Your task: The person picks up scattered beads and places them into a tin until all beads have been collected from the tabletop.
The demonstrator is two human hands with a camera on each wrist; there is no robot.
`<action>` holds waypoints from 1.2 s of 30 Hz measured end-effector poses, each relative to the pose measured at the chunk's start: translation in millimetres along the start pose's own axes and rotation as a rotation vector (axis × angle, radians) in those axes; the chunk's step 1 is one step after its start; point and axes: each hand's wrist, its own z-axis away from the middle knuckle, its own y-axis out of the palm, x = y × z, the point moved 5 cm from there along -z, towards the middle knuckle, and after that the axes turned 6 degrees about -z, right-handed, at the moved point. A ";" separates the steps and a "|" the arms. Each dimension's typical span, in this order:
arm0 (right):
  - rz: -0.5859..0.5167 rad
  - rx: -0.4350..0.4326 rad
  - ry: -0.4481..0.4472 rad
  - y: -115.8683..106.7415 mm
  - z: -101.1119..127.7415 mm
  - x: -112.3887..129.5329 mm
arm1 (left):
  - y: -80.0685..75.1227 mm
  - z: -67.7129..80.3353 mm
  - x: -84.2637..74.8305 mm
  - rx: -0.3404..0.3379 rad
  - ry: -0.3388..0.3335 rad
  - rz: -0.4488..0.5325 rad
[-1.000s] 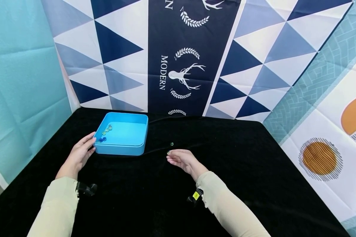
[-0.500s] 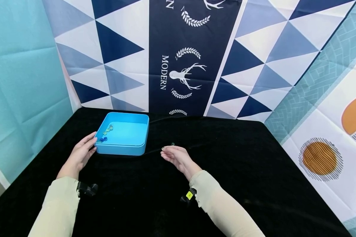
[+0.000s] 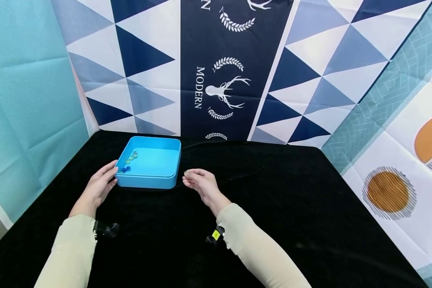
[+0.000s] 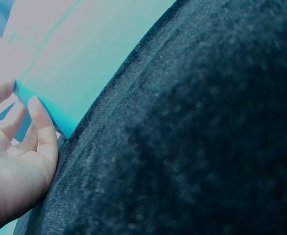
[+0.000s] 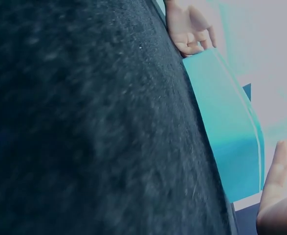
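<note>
A blue square box [image 3: 147, 182] stands on the black cloth. Inside, along its left side, lie several small glass beads, yellowish-green ones [image 3: 131, 157] and blue ones [image 3: 128, 169]. My left hand [image 3: 95, 190] holds the box's near left corner, thumb and fingers against its walls; the left wrist view shows these fingers [image 4: 44, 129] at the box's edge. Just right of the box, my right hand [image 3: 203, 186] pinches a small dark green bead [image 3: 185, 173] at its fingertips, mostly covered. The right wrist view shows only part of this hand, and no bead.
Black cloth [image 3: 273, 208] covers the table. A patterned cloth backdrop [image 3: 144, 60] rises behind the far edge, with a teal cloth [image 3: 32, 100] at the left and another patterned cloth [image 3: 392, 192] at the right.
My right hand has moved left and slightly away from me, toward the box, with the bead at its fingertips. Another green bead on the cloth is now out of sight behind it. My left hand stays put.
</note>
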 end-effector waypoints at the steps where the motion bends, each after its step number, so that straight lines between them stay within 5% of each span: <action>1: 0.001 0.000 -0.006 2.2 -0.5 -0.1 | -0.1 0.1 0.2 0.000 0.000 0.000; 16: 0.005 0.013 -0.068 36.7 -12.5 0.0 | 1.9 -1.0 -1.1 0.000 -0.011 0.014; 36: 0.035 0.000 -0.023 79.6 -18.9 -9.3 | 0.5 -0.3 -0.4 0.015 -0.009 0.028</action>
